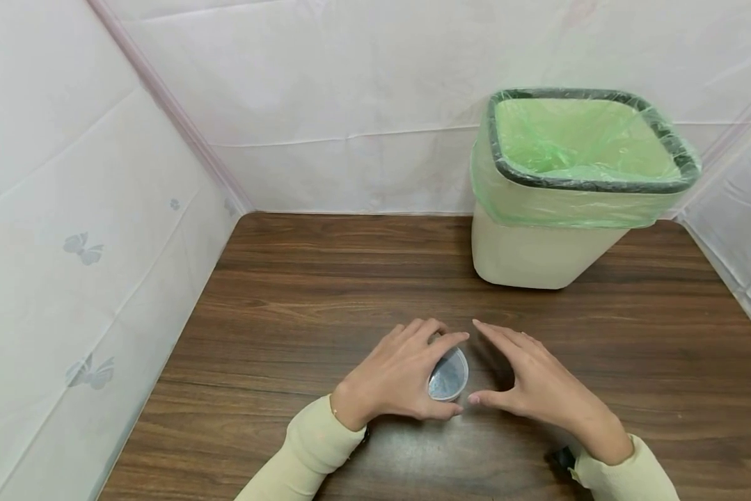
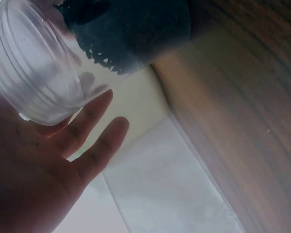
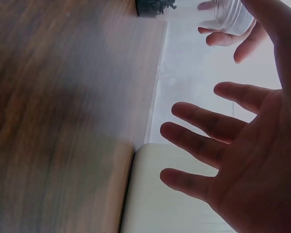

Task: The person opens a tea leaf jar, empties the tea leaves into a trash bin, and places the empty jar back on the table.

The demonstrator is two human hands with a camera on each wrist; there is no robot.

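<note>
Toward the near edge of the counter (image 1: 256, 313), upright, long axis vertical: clear plastic jar (image 1: 448, 379), closest to left hand (image 1: 397, 376), between spread thumb and fingers, contact unclear. Rightward, apart: right hand (image 1: 541, 383), fingers spread. Toward far right corner: lined wastebasket (image 1: 538, 254).

The left hand (image 1: 400, 372) hides part of the jar (image 1: 449, 376) from the head camera; both wrist views crop it at the top. Its dark contents (image 2: 136, 29) are too unclear to identify. The sleeves (image 1: 319, 442) run off the bottom edge.
</note>
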